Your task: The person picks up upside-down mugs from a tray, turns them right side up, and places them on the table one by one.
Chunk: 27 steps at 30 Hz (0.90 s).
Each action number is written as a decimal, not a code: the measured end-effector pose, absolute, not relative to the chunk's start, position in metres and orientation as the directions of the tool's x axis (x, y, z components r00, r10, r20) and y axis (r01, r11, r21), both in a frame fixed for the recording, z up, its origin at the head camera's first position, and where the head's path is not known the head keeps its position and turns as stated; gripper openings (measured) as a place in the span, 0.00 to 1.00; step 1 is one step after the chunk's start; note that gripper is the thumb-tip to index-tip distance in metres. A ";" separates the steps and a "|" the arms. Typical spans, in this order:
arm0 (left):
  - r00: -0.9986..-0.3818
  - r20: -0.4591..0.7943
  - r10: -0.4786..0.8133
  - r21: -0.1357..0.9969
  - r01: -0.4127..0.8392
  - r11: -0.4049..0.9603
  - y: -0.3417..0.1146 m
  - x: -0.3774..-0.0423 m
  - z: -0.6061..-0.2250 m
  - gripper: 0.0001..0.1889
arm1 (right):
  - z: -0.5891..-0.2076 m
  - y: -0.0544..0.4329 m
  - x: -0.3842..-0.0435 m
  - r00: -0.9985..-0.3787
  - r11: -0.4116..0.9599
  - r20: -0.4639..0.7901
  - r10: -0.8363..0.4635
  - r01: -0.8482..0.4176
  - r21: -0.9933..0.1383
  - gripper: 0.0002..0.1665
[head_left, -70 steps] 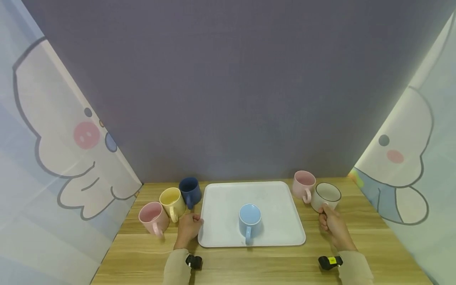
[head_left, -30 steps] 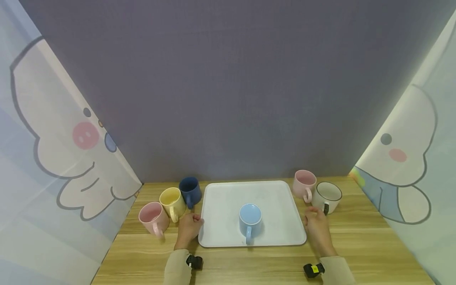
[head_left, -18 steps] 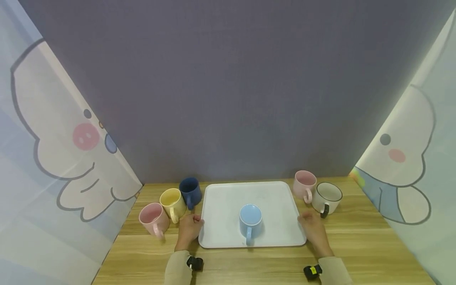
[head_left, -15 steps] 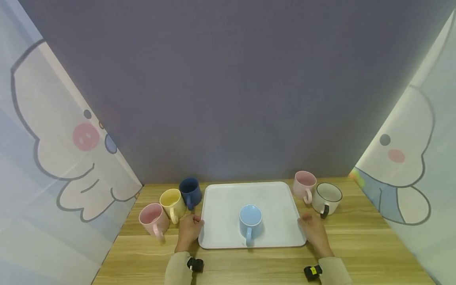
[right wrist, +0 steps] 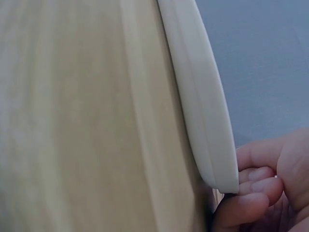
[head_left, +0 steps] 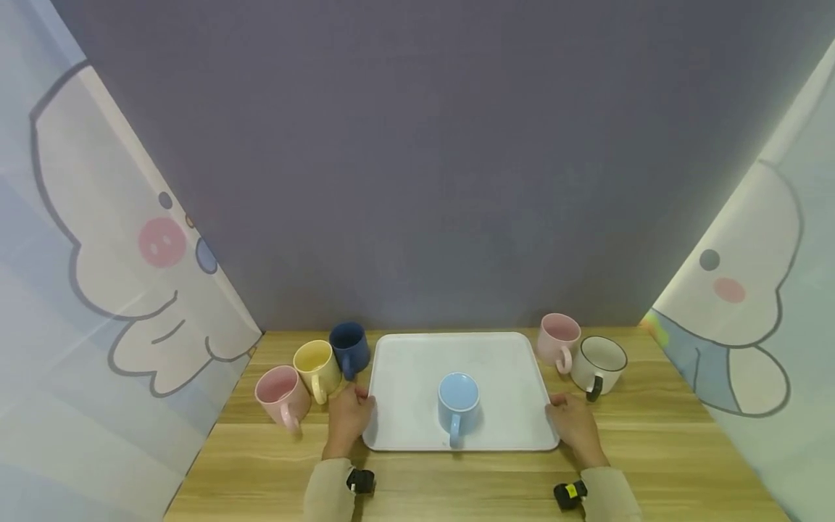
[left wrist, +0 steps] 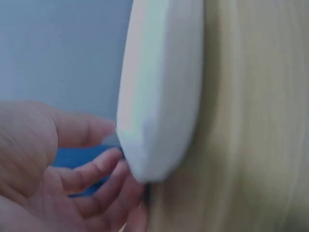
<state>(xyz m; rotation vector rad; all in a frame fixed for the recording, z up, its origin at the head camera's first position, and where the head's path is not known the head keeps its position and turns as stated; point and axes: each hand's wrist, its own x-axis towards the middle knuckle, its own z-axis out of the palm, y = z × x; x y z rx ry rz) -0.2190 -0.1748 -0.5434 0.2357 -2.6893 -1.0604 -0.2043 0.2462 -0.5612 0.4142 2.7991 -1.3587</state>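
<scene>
A white rectangular tray (head_left: 417, 362) lies on the wooden table, with a light blue mug (head_left: 458, 402) upright near its front middle, handle towards me. My left hand (head_left: 351, 417) holds the tray's left edge; in the left wrist view its thumb (left wrist: 87, 129) is at the rim and the fingers curl below. On the opposite edge, my right hand (head_left: 575, 424) grips the tray with the thumb above and bent fingers (right wrist: 248, 205) underneath, as the right wrist view shows.
Left of the tray stand a pink mug (head_left: 282, 395), a yellow mug (head_left: 316, 366) and a dark blue mug (head_left: 350, 348). To its right are another pink mug (head_left: 557, 337) and a white mug (head_left: 599, 362) with black rim and handle. A grey panel (head_left: 417, 181) closes off the back.
My right hand has let go of the white mug's handle and moved left to the tray's right edge. The left hand has stayed at the left edge, shifting slightly. The mugs stand where they were.
</scene>
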 end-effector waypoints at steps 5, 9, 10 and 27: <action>-0.968 0.185 -0.168 0.702 0.010 0.712 -0.154 -0.207 -0.525 0.04 | -0.560 0.247 -0.205 -0.967 0.601 -0.119 0.226 0.235 -0.764 0.22; -0.985 0.166 0.046 0.761 0.157 0.629 -0.136 -0.196 -0.516 0.05 | -0.560 0.248 -0.205 -0.967 0.605 -0.129 0.221 0.239 -0.759 0.22; -0.982 0.159 0.104 0.775 0.190 0.603 -0.131 -0.194 -0.514 0.05 | -0.560 0.247 -0.205 -0.967 0.605 -0.130 0.219 0.240 -0.759 0.22; -0.940 0.005 0.340 0.888 0.161 0.431 -0.072 -0.170 -0.522 0.17 | -0.557 0.246 -0.206 -0.966 0.597 -0.145 0.215 0.247 -0.763 0.22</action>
